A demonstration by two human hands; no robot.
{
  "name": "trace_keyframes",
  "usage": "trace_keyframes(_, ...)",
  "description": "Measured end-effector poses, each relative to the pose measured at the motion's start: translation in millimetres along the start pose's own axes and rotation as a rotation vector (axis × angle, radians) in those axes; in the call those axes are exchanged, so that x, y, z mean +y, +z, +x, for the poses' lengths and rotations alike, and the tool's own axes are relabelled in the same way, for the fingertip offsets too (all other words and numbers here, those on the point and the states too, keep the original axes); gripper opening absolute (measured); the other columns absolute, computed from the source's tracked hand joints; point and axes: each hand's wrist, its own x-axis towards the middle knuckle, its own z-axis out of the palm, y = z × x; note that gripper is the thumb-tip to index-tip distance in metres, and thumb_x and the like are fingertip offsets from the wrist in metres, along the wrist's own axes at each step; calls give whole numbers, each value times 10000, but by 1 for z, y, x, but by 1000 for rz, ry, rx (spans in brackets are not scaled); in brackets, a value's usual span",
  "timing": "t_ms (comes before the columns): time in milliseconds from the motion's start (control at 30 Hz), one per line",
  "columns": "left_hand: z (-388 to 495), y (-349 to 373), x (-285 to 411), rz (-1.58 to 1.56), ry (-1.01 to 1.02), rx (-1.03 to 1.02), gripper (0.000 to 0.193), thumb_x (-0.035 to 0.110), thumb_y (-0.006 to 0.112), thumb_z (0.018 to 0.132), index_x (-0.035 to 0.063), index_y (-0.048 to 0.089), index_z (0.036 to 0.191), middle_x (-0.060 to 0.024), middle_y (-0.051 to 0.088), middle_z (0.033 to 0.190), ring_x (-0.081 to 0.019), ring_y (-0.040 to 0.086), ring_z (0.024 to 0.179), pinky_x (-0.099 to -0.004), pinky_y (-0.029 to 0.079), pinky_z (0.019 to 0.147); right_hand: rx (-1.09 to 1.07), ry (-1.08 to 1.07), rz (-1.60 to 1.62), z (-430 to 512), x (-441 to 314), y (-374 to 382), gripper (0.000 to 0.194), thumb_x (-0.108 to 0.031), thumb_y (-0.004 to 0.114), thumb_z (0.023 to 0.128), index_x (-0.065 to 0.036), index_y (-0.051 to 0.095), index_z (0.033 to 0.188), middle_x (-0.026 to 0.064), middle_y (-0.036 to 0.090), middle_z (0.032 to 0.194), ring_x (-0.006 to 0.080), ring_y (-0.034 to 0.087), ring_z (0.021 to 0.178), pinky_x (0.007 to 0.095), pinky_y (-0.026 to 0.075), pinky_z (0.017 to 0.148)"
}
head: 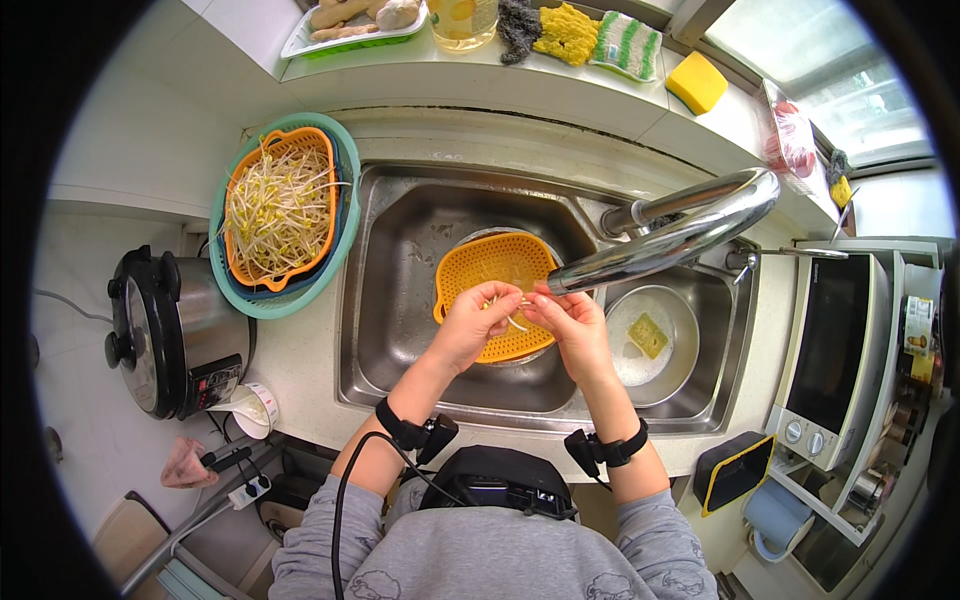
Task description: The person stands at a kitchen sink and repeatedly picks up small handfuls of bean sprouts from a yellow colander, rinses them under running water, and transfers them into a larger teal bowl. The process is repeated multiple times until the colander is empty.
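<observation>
Both hands meet over a yellow-orange perforated colander [491,262] in the large sink basin [397,262]. My left hand [480,315] pinches a bean sprout [516,322] between thumb and fingertips, its pale stem hanging below. My right hand [574,322] has thumb and finger brought together at the sprout's other side; whether it grips the same sprout or a piece of it is hard to make out. The end of the chrome faucet [660,232] is close to the right fingers. A heap of bean sprouts [281,206] fills an orange basket [304,136] on the left counter.
The orange basket stands in a larger teal basin [345,255]. A pressure cooker [180,330] and a white cup [259,411] stand at left. The small sink basin holds a metal bowl [686,352] with a yellow-green sponge [647,335]. A microwave [825,337] is at right.
</observation>
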Motion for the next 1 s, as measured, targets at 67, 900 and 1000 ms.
trace_keyframes(67, 0, -2, 0, -36, -8, -9, 135, 157, 601, 914, 38, 586, 976, 12, 554, 805, -28, 424, 606, -153, 330, 533, -1, 36, 61, 0, -3, 1, 174, -63, 631, 872, 21, 588, 1017, 111, 649, 981, 164, 637, 905, 290, 522, 831)
trace_keyframes(900, -6, -11, 4, -209, -103, 12, 121, 142, 525, 925, 39, 563, 975, -15, 561, 835, -61, 498, 682, -187, 389, 574, -103, 154, 504, 3, 3, -12, 433, -261, 405, 980, 92, 462, 1226, 288, 473, 1285, 355, 480, 1216, 406, 430, 1018)
trace_keyframes(1000, -4, -7, -1, -242, -57, -15, 139, 177, 563, 931, 44, 567, 967, 2, 559, 829, -47, 493, 669, -173, 382, 566, -147, 139, 430, 1, 1, -7, 438, -261, 404, 980, 94, 458, 1229, 281, 478, 1284, 349, 485, 1213, 406, 429, 1018)
